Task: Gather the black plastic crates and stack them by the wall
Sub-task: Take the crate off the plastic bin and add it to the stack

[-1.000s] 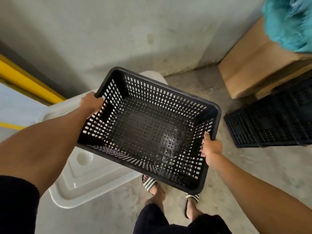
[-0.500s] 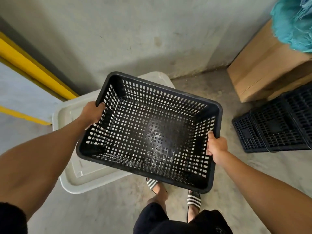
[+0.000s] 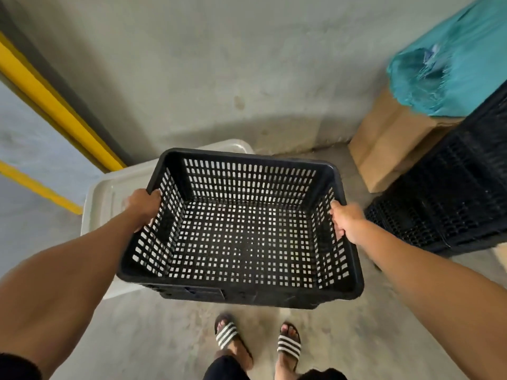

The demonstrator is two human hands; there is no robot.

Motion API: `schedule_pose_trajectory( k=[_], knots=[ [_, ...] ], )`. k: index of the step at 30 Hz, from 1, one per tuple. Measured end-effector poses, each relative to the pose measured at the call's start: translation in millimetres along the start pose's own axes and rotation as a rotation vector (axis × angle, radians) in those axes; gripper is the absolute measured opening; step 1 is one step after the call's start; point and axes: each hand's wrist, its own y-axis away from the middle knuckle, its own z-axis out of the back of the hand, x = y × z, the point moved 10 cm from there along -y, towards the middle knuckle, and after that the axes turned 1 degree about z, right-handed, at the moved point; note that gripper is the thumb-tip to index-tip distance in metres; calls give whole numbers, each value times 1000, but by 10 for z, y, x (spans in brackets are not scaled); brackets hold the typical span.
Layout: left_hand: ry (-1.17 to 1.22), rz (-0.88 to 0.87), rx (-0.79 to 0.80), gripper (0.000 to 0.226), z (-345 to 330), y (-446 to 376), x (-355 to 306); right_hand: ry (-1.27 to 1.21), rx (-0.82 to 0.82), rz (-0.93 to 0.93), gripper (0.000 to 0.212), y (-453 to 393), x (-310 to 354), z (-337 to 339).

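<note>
Both arms reach forward: the left hand (image 3: 142, 205) and right hand (image 3: 346, 221) are each clamped on opposite rims of the black crate (image 3: 241, 229) (empty, upright), held mid-frame above the floor.

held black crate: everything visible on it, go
The held crate is black, rectangular, plastic by its look, with a thick rolled rim and slotted lattice walls and floor. It is empty, open side up, roughly level, carried in the air above the concrete floor and partly over a white bin. The left hand grips its left rim, the right hand its right rim. Nothing else touches it.
</note>
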Motion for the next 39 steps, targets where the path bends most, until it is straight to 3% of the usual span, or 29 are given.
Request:
schedule_pose_trajectory(
  k=[9,21,27,32,39],
  knots=[
    [52,-217,59,52,-131,974,-1110,-9,-228,95,25,715,53,1698],
    [113,-568,-30,49,716,2648,-2133,46,-780,263,40,3020,117,3715],
    [140,-698,-60,50,970,3449,-2828,-2,-902,358,34,3689,141,4553],
    [167,-773,-100,50,1025,4057,-3543,67,-1029,374,42,4086,224,5313],
    [237,-807,-138,47,660,4854,-4569,-4,-1037,452,35,3929,271,6633]
  ],
)
